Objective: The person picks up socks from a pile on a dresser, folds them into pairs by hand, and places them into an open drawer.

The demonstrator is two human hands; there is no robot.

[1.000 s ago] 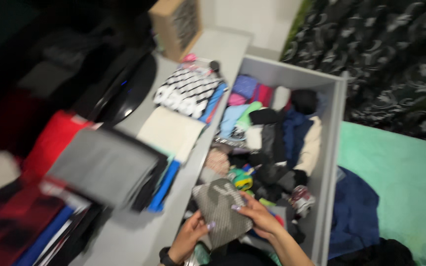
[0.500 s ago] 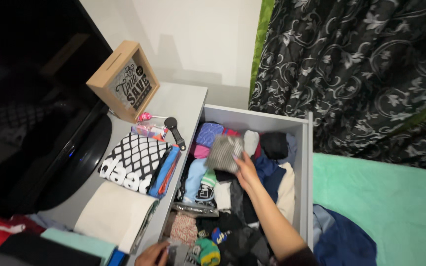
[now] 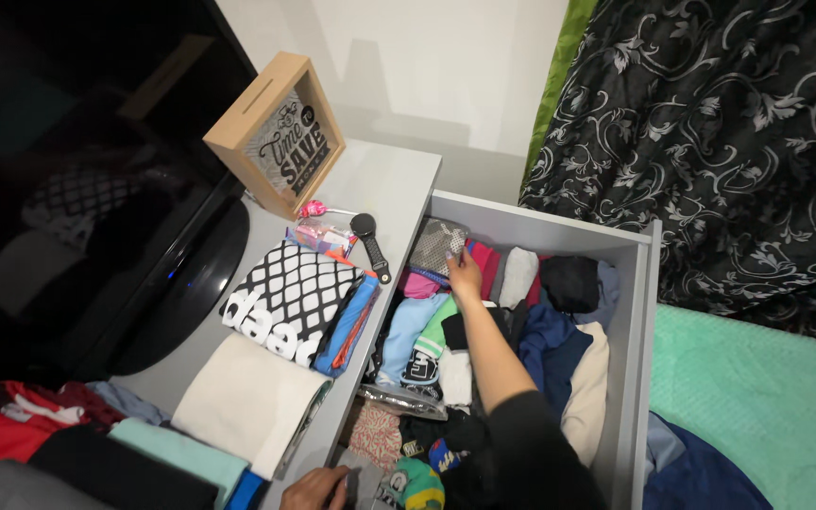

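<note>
My right hand (image 3: 465, 276) reaches to the far left corner of an open grey drawer (image 3: 637, 321). Its fingers grip the edge of a folded grey patterned cloth (image 3: 436, 244), which stands against the drawer's back wall. Pink (image 3: 419, 284) and red (image 3: 484, 263) folded pieces lie right beside it. My black-sleeved forearm (image 3: 512, 416) crosses the drawer over rolled socks and folded clothes. My left hand (image 3: 318, 489) shows only partly at the bottom edge, fingers curled by a grey piece (image 3: 359, 474) at the drawer's near end.
On the grey dresser top (image 3: 384, 179) stand a wooden box frame (image 3: 276, 132), a black-and-white patterned pouch (image 3: 290, 300), a black brush (image 3: 370, 244) and a cream cloth (image 3: 243, 401). A dark screen (image 3: 77, 189) is at left, a black floral curtain (image 3: 720, 142) at right, above a teal bedcover (image 3: 757, 406).
My right hand carried the grey patterned cloth from the near end of the drawer up to its far left corner. The view tilted up toward the wall.
</note>
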